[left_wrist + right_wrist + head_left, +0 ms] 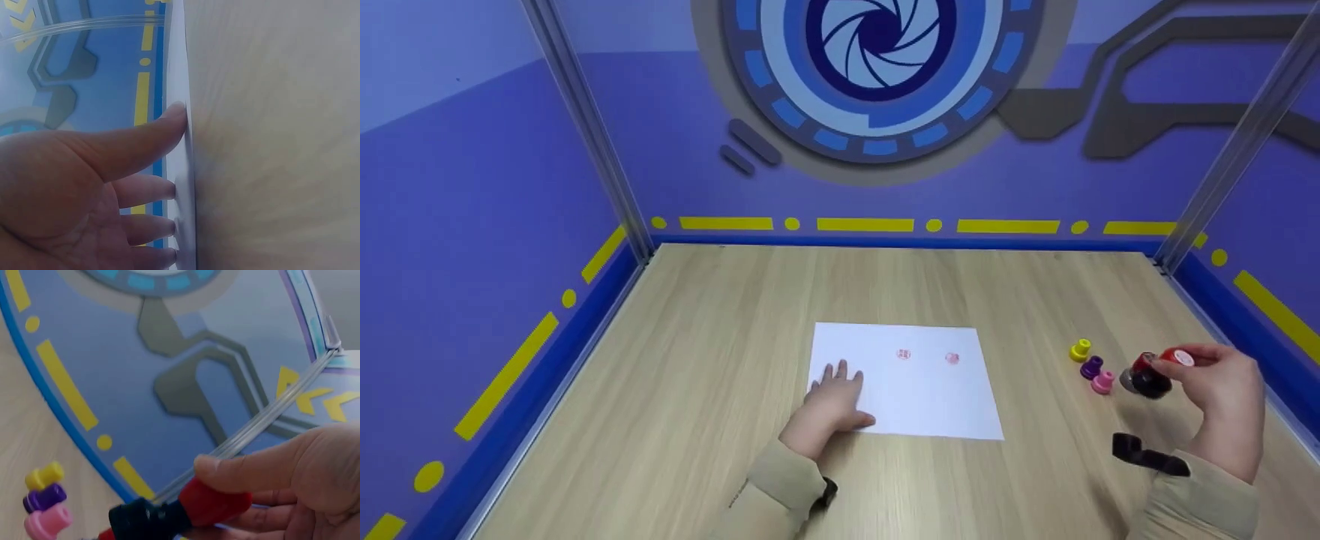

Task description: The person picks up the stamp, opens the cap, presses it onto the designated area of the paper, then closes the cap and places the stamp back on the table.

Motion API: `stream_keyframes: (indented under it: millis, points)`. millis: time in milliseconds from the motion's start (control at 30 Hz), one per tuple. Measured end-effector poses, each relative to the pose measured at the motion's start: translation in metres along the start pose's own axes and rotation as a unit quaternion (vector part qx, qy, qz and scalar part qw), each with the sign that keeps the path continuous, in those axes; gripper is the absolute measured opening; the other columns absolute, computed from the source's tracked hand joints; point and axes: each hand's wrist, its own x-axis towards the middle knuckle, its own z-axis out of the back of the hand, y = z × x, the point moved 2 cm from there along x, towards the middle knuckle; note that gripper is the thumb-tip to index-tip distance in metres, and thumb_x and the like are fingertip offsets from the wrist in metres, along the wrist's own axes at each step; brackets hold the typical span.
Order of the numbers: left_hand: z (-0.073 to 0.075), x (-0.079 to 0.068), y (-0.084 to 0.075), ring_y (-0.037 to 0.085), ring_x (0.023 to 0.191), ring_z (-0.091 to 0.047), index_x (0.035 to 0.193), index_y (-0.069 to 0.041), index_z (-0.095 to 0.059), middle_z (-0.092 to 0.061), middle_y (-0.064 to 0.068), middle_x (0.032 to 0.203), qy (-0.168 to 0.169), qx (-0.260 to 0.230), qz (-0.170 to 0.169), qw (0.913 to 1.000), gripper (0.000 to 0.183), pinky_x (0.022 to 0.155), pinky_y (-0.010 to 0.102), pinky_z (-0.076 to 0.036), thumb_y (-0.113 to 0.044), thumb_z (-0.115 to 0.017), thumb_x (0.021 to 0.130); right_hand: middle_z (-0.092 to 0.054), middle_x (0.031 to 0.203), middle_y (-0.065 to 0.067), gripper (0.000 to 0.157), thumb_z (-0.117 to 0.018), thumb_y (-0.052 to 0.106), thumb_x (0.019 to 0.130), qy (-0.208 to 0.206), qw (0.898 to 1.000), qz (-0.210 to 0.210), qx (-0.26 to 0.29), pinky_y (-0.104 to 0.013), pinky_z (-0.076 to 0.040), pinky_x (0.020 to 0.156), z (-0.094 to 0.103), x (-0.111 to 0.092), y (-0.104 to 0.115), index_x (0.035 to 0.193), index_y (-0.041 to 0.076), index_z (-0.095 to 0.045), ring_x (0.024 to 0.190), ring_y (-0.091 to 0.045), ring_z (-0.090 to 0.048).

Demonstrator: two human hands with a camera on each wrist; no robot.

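Right hand (pixel 1226 390) pinches red stamp (pixel 212 503) by thumb and fingers. Stamp leans; pale round end faces up, toward head. Black piece (pixel 1152 385) right beside it; cannot tell if joined. White paper (pixel 930 401) with two red prints (pixel 904 354) lies well to left. Left hand (pixel 832 397), fingers spread, rests on paper, far from stamp. Yellow stamp (pixel 1080 350), purple stamp (pixel 1091 367), pink stamp (pixel 1102 383) sit between.

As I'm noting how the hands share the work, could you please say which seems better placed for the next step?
Probably the right hand: it holds a red stamp near the pink stamp, while the left hand rests on the paper, farther away.
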Motion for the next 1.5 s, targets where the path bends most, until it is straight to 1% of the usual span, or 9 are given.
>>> stream_keyframes:
  millis: [200, 500, 733, 800, 900, 967, 1067, 1167, 1500]
  points:
    - [-0.001, -0.001, 0.0, 0.042, 0.159, -0.017, 0.158, -0.007, -0.039, -0.021, 0.023, 0.17, -0.004, -0.003, 0.0, 1.0, 0.08, 0.129, 0.058, -0.023, -0.04, -0.074, 0.094, -0.042, 0.14, -0.039, 0.066, -0.074, 0.012, 0.093, 0.045, 0.998, -0.047, 0.002, -0.059, -0.043, 0.1, -0.004, 0.016, -0.021, 0.145, -0.011, -0.041, 0.117, -0.05, -0.041]
    - [-0.001, -0.001, -0.001, 0.042, 0.159, -0.016, 0.158, -0.007, -0.039, -0.021, 0.022, 0.17, -0.004, -0.004, 0.0, 1.0, 0.08, 0.129, 0.058, -0.022, -0.04, -0.074, 0.094, -0.041, 0.141, -0.035, 0.062, -0.074, 0.004, 0.09, 0.029, 0.994, -0.093, 0.048, -0.052, -0.046, 0.096, -0.018, 0.031, -0.036, 0.143, -0.007, -0.042, 0.118, -0.048, -0.04]
    - [-0.001, -0.002, 0.0, 0.042, 0.159, -0.015, 0.158, -0.007, -0.039, -0.02, 0.022, 0.17, -0.001, -0.009, 0.002, 1.0, 0.081, 0.129, 0.059, -0.021, -0.04, -0.075, 0.094, -0.028, 0.16, -0.035, 0.078, -0.071, 0.007, 0.093, 0.012, 0.998, -0.059, 0.035, -0.062, -0.039, 0.118, -0.015, 0.022, -0.025, 0.158, -0.003, -0.029, 0.134, -0.052, -0.037]
    - [-0.001, -0.001, 0.0, 0.042, 0.16, -0.015, 0.158, -0.007, -0.038, -0.019, 0.022, 0.171, 0.003, -0.011, 0.004, 0.9999, 0.081, 0.129, 0.059, -0.021, -0.04, -0.075, 0.094, -0.041, 0.156, -0.03, 0.072, -0.07, 0.012, 0.096, -0.013, 0.999, -0.038, 0.033, -0.058, -0.045, 0.113, -0.013, 0.017, -0.016, 0.157, -0.002, -0.035, 0.134, -0.048, -0.045]
    - [-0.001, -0.001, 0.0, 0.041, 0.16, -0.014, 0.159, -0.008, -0.038, -0.018, 0.021, 0.171, 0.008, -0.012, 0.008, 0.9999, 0.081, 0.129, 0.058, -0.02, -0.04, -0.075, 0.094, -0.068, 0.127, -0.018, 0.057, -0.069, 0.021, 0.099, -0.029, 0.999, -0.009, 0.032, -0.047, -0.055, 0.099, -0.015, 0.01, -0.002, 0.15, 0.002, -0.05, 0.12, -0.039, -0.057]
    - [-0.001, -0.001, -0.001, 0.041, 0.16, -0.013, 0.159, -0.008, -0.038, -0.018, 0.021, 0.171, 0.008, -0.013, 0.008, 0.9999, 0.081, 0.13, 0.058, -0.02, -0.04, -0.075, 0.094, -0.07, 0.123, -0.018, 0.053, -0.068, 0.026, 0.1, -0.008, 1.0, 0.01, 0.017, -0.039, -0.057, 0.088, -0.021, 0.008, 0.005, 0.146, 0.003, -0.055, 0.113, -0.034, -0.062]
    - [-0.001, 0.0, -0.001, 0.041, 0.16, -0.014, 0.158, -0.007, -0.038, -0.018, 0.021, 0.171, 0.006, -0.014, 0.008, 0.9998, 0.081, 0.13, 0.057, -0.019, -0.039, -0.075, 0.094, -0.06, 0.141, -0.028, 0.053, -0.066, 0.027, 0.101, 0.04, 0.998, 0.033, -0.019, -0.044, -0.056, 0.09, -0.032, 0.01, 0.011, 0.145, -0.001, -0.054, 0.116, -0.04, -0.06]
    - [-0.002, 0.0, -0.001, 0.041, 0.16, -0.014, 0.159, -0.007, -0.038, -0.018, 0.021, 0.171, 0.004, -0.016, 0.008, 0.9998, 0.081, 0.13, 0.057, -0.019, -0.039, -0.075, 0.094, -0.048, 0.15, -0.033, 0.054, -0.063, 0.022, 0.102, 0.075, 0.995, 0.042, -0.05, -0.059, -0.05, 0.106, -0.041, 0.014, 0.011, 0.146, -0.006, -0.05, 0.13, -0.05, -0.052]
    - [-0.001, -0.001, -0.001, 0.041, 0.16, -0.013, 0.158, -0.007, -0.038, -0.018, 0.021, 0.171, 0.003, -0.018, 0.005, 0.9998, 0.081, 0.13, 0.058, -0.019, -0.039, -0.075, 0.094, -0.043, 0.148, -0.039, 0.054, -0.067, 0.01, 0.097, 0.11, 0.991, 0.022, -0.076, -0.064, -0.038, 0.115, -0.061, 0.031, 0.002, 0.143, -0.011, -0.049, 0.131, -0.053, -0.045]
